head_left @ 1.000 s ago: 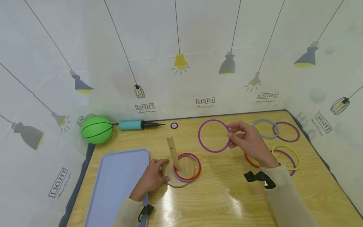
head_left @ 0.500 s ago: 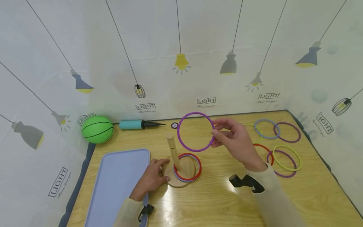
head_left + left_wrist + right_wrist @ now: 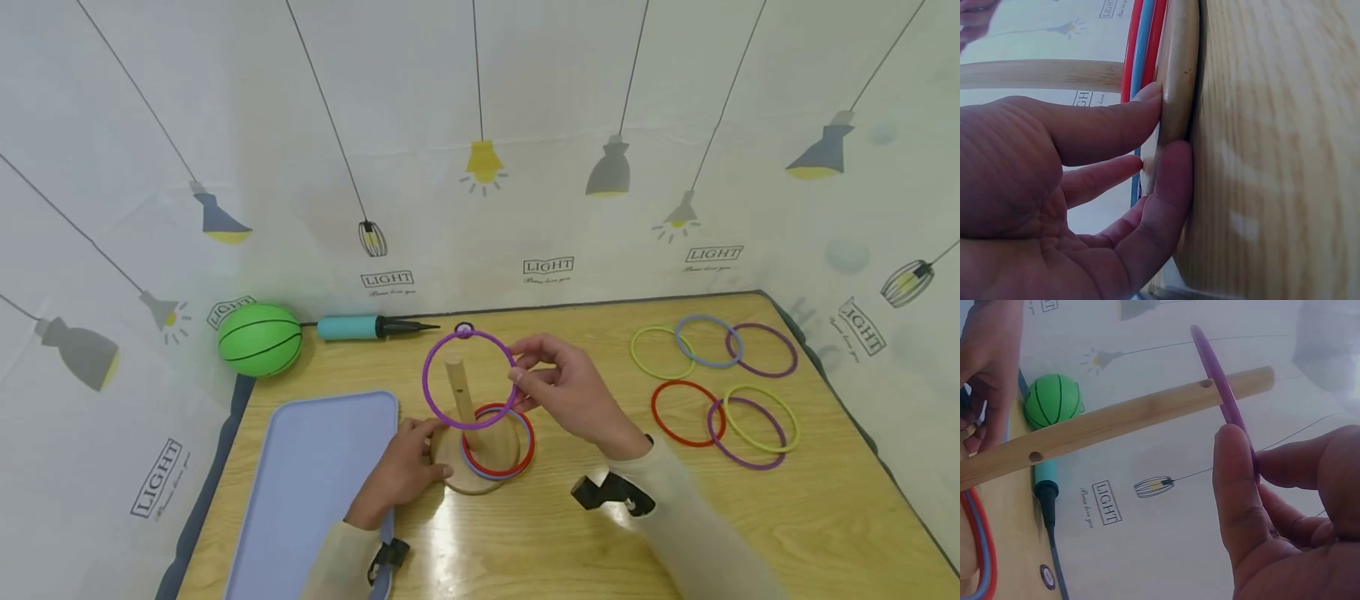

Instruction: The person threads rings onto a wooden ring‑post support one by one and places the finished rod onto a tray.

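My right hand (image 3: 566, 392) pinches a purple ring (image 3: 425, 383) by its right side, thumb against fingers. In the right wrist view the purple ring (image 3: 1229, 403) encircles the upright wooden peg (image 3: 1129, 415) a little below its top. My left hand (image 3: 405, 467) grips the left edge of the peg's round wooden base (image 3: 497, 442). Stacked red rings (image 3: 1129, 69) and a blue ring (image 3: 1140, 56) between them lie on that base, around the peg's foot, in the left wrist view.
Loose on the table's right side lie two yellow rings, two purple rings, a blue ring (image 3: 682, 346) and a red ring (image 3: 654, 412). A blue tray (image 3: 322, 467) stands at left. Behind are a green ball (image 3: 260, 340), a teal pump (image 3: 348, 327) and a small round disc (image 3: 464, 329).
My right hand has carried the purple ring leftward from beside the loose rings to the peg's top. The left hand stays on the base.
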### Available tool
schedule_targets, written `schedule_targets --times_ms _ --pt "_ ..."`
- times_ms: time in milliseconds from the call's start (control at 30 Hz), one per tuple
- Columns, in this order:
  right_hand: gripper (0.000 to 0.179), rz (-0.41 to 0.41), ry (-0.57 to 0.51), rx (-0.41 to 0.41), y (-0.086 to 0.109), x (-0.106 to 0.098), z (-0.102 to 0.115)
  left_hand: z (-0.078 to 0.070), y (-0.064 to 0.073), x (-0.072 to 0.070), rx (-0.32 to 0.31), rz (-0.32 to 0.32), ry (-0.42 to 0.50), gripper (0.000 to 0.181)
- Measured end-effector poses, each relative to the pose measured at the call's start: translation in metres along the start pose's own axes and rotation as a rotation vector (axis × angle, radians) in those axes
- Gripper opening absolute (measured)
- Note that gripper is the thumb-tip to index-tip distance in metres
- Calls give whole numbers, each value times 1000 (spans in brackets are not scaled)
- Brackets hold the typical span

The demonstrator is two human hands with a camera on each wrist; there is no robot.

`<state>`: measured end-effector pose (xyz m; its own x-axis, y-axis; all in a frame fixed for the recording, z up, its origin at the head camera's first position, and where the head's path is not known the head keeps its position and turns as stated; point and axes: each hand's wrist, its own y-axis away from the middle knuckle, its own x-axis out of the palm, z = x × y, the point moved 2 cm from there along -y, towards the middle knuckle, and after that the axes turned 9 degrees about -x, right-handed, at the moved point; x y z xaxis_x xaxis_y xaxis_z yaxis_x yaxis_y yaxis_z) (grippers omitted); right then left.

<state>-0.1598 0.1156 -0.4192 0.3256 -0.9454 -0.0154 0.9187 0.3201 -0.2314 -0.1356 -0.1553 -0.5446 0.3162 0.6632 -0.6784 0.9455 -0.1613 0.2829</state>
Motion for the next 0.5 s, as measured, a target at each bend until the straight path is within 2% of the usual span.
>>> schedule_targets --times_ms 500 --pt "28 -1 51 159 19 0 -60 0 0 -1 13 -13 18 73"
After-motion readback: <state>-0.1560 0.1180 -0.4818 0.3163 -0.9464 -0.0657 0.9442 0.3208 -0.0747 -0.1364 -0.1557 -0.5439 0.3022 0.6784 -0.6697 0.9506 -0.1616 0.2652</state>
